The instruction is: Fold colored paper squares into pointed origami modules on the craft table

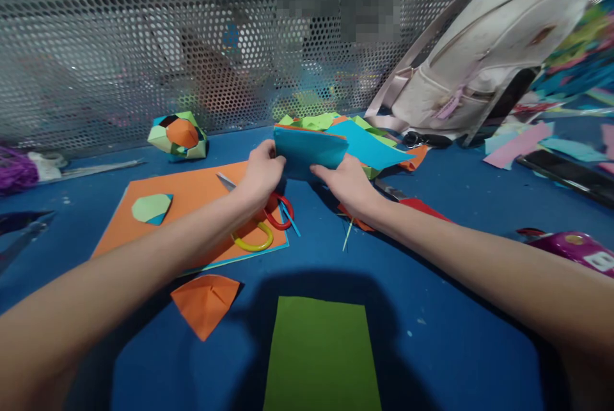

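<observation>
Holding blue paper, backpack beyond

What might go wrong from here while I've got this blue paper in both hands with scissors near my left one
Your left hand is close to the scissors on the orange sheet, so it might knock them or brush a blade. An orange edge shows along the top of the blue paper, so the layers could slip out of line. Your right hand might sweep away the thin pale strip near it.
</observation>
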{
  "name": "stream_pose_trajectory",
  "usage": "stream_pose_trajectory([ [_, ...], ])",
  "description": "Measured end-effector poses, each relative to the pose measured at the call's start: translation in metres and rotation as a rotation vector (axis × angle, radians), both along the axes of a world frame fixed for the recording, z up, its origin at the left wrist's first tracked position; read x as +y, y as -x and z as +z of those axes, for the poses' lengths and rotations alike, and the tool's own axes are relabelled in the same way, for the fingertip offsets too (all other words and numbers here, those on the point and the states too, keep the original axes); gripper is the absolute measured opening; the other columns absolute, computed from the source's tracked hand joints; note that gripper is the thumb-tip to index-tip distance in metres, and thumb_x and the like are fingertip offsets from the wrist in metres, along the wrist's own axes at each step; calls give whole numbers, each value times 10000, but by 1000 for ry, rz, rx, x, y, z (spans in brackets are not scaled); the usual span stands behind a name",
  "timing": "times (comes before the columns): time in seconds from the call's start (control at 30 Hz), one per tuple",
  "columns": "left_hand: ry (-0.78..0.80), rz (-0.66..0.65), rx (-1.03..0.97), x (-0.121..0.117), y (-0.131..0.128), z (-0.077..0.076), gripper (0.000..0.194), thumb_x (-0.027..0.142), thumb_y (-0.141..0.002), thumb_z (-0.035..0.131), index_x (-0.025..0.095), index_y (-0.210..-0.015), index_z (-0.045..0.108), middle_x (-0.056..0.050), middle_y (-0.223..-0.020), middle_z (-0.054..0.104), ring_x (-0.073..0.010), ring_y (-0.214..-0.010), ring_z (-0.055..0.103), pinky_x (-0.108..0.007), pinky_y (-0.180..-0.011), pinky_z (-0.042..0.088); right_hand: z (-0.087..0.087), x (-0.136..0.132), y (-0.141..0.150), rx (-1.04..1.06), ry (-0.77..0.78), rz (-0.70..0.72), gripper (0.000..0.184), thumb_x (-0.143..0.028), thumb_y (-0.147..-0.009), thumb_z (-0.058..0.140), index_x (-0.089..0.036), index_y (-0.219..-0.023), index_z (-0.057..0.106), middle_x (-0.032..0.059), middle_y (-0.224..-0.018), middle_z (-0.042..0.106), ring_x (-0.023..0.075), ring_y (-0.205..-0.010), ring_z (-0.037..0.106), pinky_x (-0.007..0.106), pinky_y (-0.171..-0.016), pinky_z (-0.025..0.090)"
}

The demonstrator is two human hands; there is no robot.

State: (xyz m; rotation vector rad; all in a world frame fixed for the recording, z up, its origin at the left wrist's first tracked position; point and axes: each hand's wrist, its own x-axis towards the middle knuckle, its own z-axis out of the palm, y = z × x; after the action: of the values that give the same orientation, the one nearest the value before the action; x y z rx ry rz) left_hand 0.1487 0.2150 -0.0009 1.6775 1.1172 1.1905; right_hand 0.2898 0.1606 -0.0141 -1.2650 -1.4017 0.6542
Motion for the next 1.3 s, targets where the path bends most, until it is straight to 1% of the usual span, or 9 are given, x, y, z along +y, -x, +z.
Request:
stream_pose_trajectory([
  [0.07,-32,15,17,0,1,1,183,67,-584,450,179,-701,535,0,-687,551,-162,-687,505,-312,-698,432,-1,0,-1,-25,-12,6,237,-227,-711,510,-155,-908,623,67,-962,668,217,-904,578,370,-845,451],
  [0.23,153,-88,20,1,2,-3,167,67,-553,495,205,-642,523,-2,-615,550,-172,-623,511,-312,-617,438,-3,1,-2,-79,40,-21,207,-222,-698,520,-140,-864,613,62,-882,664,194,-770,571,327,-735,465],
  [0.57,-7,-102,39,29,14,9,221,65,-554,482,153,-735,573,-33,-700,608,-173,-655,552,-310,-628,461,26,-13,1,-225,29,20,91,-185,-749,527,-168,-829,567,13,-705,604,163,-648,573,341,-660,501],
  [0.67,-36,-68,172,41,14,13,252,53,-536,505,159,-750,586,-41,-690,604,-189,-644,550,-325,-619,459,23,-9,4,52,156,85,44,-149,-757,546,-178,-786,529,-6,-637,585,146,-583,602,324,-591,546],
  [0.83,-53,-34,488,54,9,15,234,43,-501,528,191,-675,580,-2,-574,534,-175,-592,508,-289,-573,425,18,-8,9,465,438,68,194,-89,-788,553,-188,-670,436,7,-554,605,137,-566,651,277,-578,577],
  [0.93,-60,-69,660,56,5,16,241,41,-486,510,191,-662,580,0,-573,542,-187,-613,523,-292,-599,429,22,-11,5,447,604,168,164,-95,-801,542,-155,-658,491,49,-574,642,140,-535,652,266,-545,576],
  [1.03,-102,-67,712,59,0,17,276,19,-449,507,194,-651,575,-13,-618,575,-218,-705,556,-306,-686,438,32,-13,-6,238,767,336,124,-187,-752,633,-120,-664,577,103,-605,675,180,-507,651,283,-456,560],
  [1.13,-131,-73,743,62,-5,16,303,3,-434,507,198,-655,578,-35,-675,608,-245,-773,576,-314,-736,436,46,-12,-18,95,689,347,170,-261,-669,713,-141,-627,601,102,-596,678,202,-493,645,293,-405,537],
  [1.3,-156,-71,765,66,-14,14,309,7,-460,503,195,-687,595,-58,-734,637,-270,-830,589,-331,-772,435,65,-6,-33,91,417,213,115,-221,-696,670,-166,-620,604,70,-634,670,194,-537,652,318,-470,546],
])
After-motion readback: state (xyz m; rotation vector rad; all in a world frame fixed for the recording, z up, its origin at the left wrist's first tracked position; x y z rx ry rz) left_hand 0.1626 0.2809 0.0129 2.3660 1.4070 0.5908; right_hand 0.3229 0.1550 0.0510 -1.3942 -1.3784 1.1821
